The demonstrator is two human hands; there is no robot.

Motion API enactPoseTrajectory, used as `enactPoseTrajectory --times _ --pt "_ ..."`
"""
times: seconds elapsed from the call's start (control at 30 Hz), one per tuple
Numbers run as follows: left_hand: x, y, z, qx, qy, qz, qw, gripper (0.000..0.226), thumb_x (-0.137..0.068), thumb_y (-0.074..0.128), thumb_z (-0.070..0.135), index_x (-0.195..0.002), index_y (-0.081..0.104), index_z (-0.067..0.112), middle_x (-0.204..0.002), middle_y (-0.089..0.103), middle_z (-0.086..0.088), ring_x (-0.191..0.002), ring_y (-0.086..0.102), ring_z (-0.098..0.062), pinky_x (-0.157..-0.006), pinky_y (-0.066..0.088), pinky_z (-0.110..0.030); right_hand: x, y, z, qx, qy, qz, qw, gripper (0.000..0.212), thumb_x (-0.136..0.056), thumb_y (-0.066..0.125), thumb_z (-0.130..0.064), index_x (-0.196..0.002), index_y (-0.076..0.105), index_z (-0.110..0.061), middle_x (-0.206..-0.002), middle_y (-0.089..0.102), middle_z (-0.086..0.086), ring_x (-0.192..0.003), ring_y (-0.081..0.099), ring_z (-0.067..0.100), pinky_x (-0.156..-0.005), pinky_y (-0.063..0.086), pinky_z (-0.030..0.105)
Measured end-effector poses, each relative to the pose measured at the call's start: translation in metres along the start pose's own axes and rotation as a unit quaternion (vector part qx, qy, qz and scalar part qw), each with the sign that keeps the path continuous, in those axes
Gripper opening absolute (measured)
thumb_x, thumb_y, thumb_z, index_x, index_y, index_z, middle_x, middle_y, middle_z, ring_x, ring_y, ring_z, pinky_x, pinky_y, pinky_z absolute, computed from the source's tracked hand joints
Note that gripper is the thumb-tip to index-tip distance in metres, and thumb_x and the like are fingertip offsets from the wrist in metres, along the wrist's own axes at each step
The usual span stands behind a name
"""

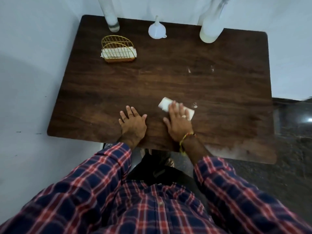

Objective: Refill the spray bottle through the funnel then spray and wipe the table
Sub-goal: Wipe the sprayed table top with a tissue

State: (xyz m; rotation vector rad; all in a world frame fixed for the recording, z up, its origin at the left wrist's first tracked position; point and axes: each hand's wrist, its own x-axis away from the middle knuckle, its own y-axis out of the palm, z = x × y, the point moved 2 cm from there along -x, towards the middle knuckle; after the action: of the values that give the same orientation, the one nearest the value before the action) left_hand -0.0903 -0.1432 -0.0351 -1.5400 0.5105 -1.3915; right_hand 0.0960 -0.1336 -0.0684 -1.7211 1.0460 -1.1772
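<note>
On the dark wooden table [168,78] my right hand [179,122] presses flat on a folded white tissue [165,103] near the front edge. My left hand [133,123] rests flat on the wood beside it, fingers spread, holding nothing. At the back right stands a white spray bottle [211,27] with its top cut off by the frame. A white funnel [157,29] sits upside down at the back middle. A tall clear bottle [110,16] with a little liquid at the bottom stands at the back left.
A gold wire napkin holder [118,49] with white tissues sits at the back left. Small white wet spots [195,105] mark the wood to the right of the tissue and further back. White walls close the left and back sides; dark floor lies to the right.
</note>
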Motion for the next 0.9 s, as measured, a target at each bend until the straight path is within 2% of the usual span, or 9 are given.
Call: enactPoseTrajectory --times 0.1,0.2,0.27,0.33,0.43,0.6,0.67,0.77,0.9 --pt "-0.005 0.003 0.008 -0.005 0.059 0.044 0.997 0.063 -0.104 0.021 0.046 -0.155 0.013 0.011 -0.163 0.008 -0.011 -0.149 0.005 -0.035 -0.119 0.009 -0.055 -0.049 -0.018 0.004 -0.009 0.077 0.014 0.997 0.069 -0.101 0.027 -0.048 -0.154 0.011 -0.009 -0.163 0.004 0.008 -0.149 0.002 0.036 -0.119 0.005 0.052" --pt "-0.023 -0.012 0.017 -0.004 0.113 0.072 0.991 0.058 -0.105 0.02 0.04 -0.156 0.014 0.013 -0.163 0.01 -0.01 -0.15 0.006 -0.029 -0.12 0.008 -0.05 -0.045 -0.016 -0.025 0.025 -0.048 -0.016 0.998 0.068 -0.099 0.02 -0.051 -0.154 0.014 -0.013 -0.163 0.01 0.006 -0.149 0.007 0.035 -0.119 0.009 0.052" --pt "-0.043 -0.027 0.022 0.019 0.126 0.061 0.99 0.057 -0.105 0.021 0.038 -0.156 0.014 0.012 -0.163 0.012 -0.01 -0.15 0.006 -0.029 -0.121 0.009 -0.047 -0.019 -0.009 -0.02 0.023 -0.064 -0.008 0.998 0.069 -0.095 0.015 -0.052 -0.153 0.022 -0.014 -0.161 0.019 0.004 -0.148 0.014 0.033 -0.118 0.015 0.052" --pt "-0.064 -0.04 0.027 0.032 0.151 0.046 0.987 0.056 -0.106 0.021 0.037 -0.156 0.012 0.013 -0.163 0.012 -0.008 -0.15 0.006 -0.028 -0.122 0.008 -0.045 -0.02 -0.014 0.0 -0.004 0.026 0.029 0.999 0.069 -0.096 0.017 -0.051 -0.152 0.025 -0.012 -0.16 0.021 0.006 -0.147 0.016 0.035 -0.116 0.018 0.053" --pt "-0.087 -0.052 0.039 0.015 0.188 0.025 0.982 0.055 -0.106 0.024 0.035 -0.156 0.012 0.014 -0.163 0.013 -0.006 -0.15 0.007 -0.027 -0.122 0.01 -0.044 -0.075 -0.033 0.009 -0.037 0.129 0.039 0.99 0.067 -0.1 0.026 -0.048 -0.154 0.015 -0.009 -0.163 0.008 0.008 -0.148 0.005 0.037 -0.118 0.007 0.052" --pt "-0.106 -0.062 0.065 0.013 0.187 -0.002 0.982 0.054 -0.106 0.023 0.031 -0.155 0.01 0.014 -0.164 0.008 -0.006 -0.151 0.002 -0.028 -0.122 0.007 -0.045 -0.091 -0.03 -0.026 -0.005 -0.008 -0.005 1.0 0.067 -0.098 0.017 -0.05 -0.154 0.015 -0.013 -0.162 0.011 0.006 -0.149 0.006 0.034 -0.119 0.012 0.053" --pt "-0.109 -0.061 0.069 -0.012 0.176 -0.01 0.984 0.054 -0.106 0.022 0.032 -0.155 0.009 0.014 -0.164 0.007 -0.007 -0.15 0.003 -0.03 -0.122 0.008 -0.047 -0.068 -0.021 -0.006 -0.016 0.064 0.041 0.997 0.068 -0.097 0.018 -0.049 -0.153 0.02 -0.011 -0.161 0.017 0.008 -0.148 0.013 0.036 -0.117 0.016 0.054" --pt "-0.113 -0.056 0.075 -0.046 0.155 -0.022 0.987 0.056 -0.105 0.021 0.032 -0.155 0.007 0.012 -0.164 0.004 -0.009 -0.15 0.003 -0.033 -0.121 0.01 -0.049 -0.091 -0.036 0.032 -0.065 0.252 0.081 0.962 0.071 -0.098 0.028 -0.049 -0.153 0.014 -0.006 -0.162 0.009 0.013 -0.148 0.007 0.039 -0.117 0.01 0.056" --pt "-0.11 -0.051 0.077 -0.08 0.147 0.001 0.986 0.057 -0.105 0.023 0.032 -0.155 0.008 0.009 -0.163 0.007 -0.012 -0.149 0.005 -0.036 -0.12 0.012 -0.051 -0.176 -0.066 0.03 -0.091 0.251 0.083 0.96 0.072 -0.1 0.029 -0.05 -0.153 0.013 -0.004 -0.162 0.005 0.012 -0.148 0.002 0.039 -0.118 0.004 0.057"
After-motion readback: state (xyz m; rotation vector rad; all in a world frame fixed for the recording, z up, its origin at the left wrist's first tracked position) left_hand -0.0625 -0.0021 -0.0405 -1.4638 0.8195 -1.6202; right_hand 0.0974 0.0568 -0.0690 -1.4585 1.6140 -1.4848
